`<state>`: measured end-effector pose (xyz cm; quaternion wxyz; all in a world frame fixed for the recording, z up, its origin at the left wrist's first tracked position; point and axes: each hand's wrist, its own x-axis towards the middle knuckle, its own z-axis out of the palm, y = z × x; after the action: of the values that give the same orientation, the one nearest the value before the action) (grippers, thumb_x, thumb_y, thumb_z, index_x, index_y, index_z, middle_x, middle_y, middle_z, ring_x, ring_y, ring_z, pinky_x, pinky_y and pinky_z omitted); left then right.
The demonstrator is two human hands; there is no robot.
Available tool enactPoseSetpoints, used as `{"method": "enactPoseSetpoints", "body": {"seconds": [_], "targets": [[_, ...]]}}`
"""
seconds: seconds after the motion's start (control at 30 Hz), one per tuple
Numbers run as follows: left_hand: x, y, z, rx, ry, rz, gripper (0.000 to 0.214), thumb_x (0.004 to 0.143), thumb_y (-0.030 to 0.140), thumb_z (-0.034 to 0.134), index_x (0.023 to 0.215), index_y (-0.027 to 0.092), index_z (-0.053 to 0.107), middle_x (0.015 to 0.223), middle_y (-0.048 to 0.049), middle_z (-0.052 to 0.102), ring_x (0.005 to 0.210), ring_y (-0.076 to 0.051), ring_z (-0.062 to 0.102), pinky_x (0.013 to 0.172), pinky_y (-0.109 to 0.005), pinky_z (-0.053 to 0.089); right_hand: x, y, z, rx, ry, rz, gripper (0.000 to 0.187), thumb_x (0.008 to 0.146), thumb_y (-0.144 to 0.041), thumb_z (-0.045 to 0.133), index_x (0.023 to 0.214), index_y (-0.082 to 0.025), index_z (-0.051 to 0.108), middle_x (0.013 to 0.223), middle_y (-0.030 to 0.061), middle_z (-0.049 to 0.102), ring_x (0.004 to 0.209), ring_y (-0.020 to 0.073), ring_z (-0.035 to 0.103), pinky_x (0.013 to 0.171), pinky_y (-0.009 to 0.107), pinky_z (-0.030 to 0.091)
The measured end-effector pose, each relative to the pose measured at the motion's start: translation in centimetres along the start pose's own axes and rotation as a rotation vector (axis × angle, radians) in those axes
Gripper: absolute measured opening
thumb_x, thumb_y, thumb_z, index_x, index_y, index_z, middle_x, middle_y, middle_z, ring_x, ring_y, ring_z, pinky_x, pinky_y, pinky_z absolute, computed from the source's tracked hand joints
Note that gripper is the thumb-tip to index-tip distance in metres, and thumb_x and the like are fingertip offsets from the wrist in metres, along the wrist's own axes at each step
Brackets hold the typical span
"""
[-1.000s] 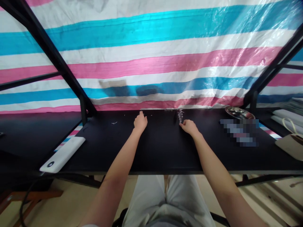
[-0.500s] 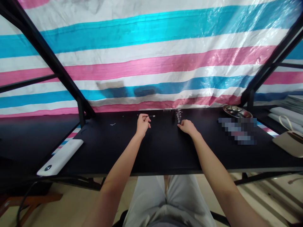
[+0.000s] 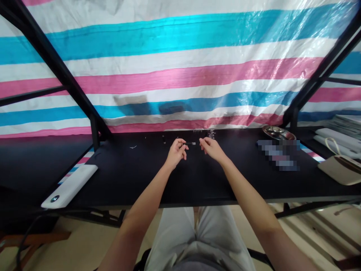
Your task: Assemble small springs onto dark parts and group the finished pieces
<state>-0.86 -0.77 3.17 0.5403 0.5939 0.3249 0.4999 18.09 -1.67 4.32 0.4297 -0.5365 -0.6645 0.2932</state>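
Note:
My left hand [image 3: 176, 153] is closed in a pinch on a thin dark stick-like piece with a pale tip [image 3: 193, 143], which points right. Just across from that tip, my right hand [image 3: 212, 148] has thumb and forefinger pressed together; anything between them is too small to make out. Behind the right hand lies a cluster of small clear pieces [image 3: 211, 134], partly hidden by it. A row of tiny pale parts [image 3: 197, 131] sits at the back edge. Left of my left hand is another short dark piece [image 3: 164, 139].
Thin white scraps [image 3: 133, 146] lie on the black table [image 3: 126, 177]. At the left edge rests a long white device [image 3: 70, 185]. A shiny metal dish [image 3: 279, 132], a pixelated patch [image 3: 278, 155] and a beige bag [image 3: 341, 168] are on the right. Striped sheeting hangs behind.
My left hand has moved right with the dark piece. My right hand has come left and slightly up from beside the clear pieces, so the two hands are closer together.

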Motion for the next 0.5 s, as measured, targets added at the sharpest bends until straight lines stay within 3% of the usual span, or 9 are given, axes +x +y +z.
{"method": "enactPoseSetpoints", "body": {"seconds": [0.27,0.5], "targets": [[-0.3,-0.1,0.6,0.059,-0.027,0.005,0.022,0.079,0.031,0.053,0.093,0.019,0.040,0.075,0.0037,0.054,0.036,-0.002,0.048,0.035,-0.014,0.029,0.0,0.5,3.3,0.286,0.032,0.038,0.051,0.078,-0.065,0.040,0.060,-0.018,0.048,0.046,-0.0035,0.044,0.036,0.0069,0.039,0.037,0.020,0.031],[-0.3,-0.5,0.6,0.111,-0.025,0.039,0.021,0.080,0.031,0.052,0.093,0.019,0.041,0.076,0.0034,0.055,0.033,-0.001,0.043,0.033,-0.015,0.031,-0.6,0.7,3.8,0.400,0.003,0.055,0.046,0.077,-0.063,0.046,0.063,-0.018,0.047,0.045,-0.0062,0.040,0.035,0.0054,0.036,0.035,0.019,0.028]]}}
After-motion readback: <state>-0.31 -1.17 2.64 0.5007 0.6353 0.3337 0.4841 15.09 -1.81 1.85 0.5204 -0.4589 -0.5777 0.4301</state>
